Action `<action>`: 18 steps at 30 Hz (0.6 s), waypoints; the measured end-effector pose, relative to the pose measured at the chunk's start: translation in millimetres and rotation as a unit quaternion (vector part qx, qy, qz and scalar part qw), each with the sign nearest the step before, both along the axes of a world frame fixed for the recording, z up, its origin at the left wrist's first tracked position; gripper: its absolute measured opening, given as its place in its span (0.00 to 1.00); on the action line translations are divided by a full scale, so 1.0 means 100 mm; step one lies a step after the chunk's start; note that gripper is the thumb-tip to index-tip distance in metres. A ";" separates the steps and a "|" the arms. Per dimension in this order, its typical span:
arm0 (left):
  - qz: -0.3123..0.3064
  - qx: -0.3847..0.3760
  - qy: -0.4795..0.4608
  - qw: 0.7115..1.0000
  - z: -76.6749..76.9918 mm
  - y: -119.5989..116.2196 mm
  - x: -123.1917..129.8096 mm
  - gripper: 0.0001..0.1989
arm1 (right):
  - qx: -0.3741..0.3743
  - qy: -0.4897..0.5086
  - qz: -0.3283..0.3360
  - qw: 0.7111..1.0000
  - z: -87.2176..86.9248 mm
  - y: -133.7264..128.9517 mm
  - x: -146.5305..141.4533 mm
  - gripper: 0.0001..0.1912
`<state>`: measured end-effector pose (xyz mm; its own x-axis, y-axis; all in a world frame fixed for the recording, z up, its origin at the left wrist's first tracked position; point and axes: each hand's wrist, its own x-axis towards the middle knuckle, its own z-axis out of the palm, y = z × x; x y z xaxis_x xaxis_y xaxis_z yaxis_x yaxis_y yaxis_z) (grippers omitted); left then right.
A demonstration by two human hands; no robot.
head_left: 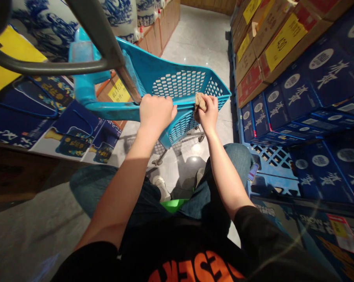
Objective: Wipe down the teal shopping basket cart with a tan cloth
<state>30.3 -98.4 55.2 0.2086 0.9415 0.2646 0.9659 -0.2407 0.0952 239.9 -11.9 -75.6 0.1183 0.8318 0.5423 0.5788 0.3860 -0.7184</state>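
A blue plastic shopping cart (112,110) with honeycomb-pattern side walls stands in front of my knees. My left hand (156,113) is closed over its near rim, close to the grey metal upright (118,56); the fingertips are hidden behind the rim. Farther right along the same rim, my right hand (210,112) pinches a crumpled brown cloth (199,102). The cloth rests against the rim and hangs partly down the outside of the wall.
Blue gift bags (74,129) and blue-and-white porcelain jars (47,31) line the left side. On the right, blue boxes (291,98) and brown cartons (270,51) are stacked on a blue pallet (270,172). A phone (253,172) lies by my right knee.
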 end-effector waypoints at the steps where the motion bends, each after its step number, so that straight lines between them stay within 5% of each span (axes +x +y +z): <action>1: 0.000 0.000 0.002 1.000 0.00 0.00 0.00 0.25 | -0.004 0.016 -0.017 1.000 -0.02 0.03 0.02 0.25; 4: 0.008 -0.007 0.008 1.000 0.02 0.00 0.02 0.24 | -0.004 0.024 -0.024 0.999 -0.05 0.00 -0.06 0.25; 11: 0.016 -0.009 0.005 1.000 0.03 -0.02 0.01 0.24 | 0.049 -0.065 0.076 0.994 -0.05 -0.22 -0.39 0.31; 18: 0.005 0.000 0.008 1.000 0.02 0.00 0.02 0.23 | 0.047 -0.008 0.004 0.999 -0.11 -0.05 -0.21 0.26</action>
<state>32.3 -98.3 57.2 0.2035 0.9438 0.2606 0.9696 -0.2311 0.0799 218.6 -16.8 -86.7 0.1024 0.7780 0.6199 0.5871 0.4558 -0.6690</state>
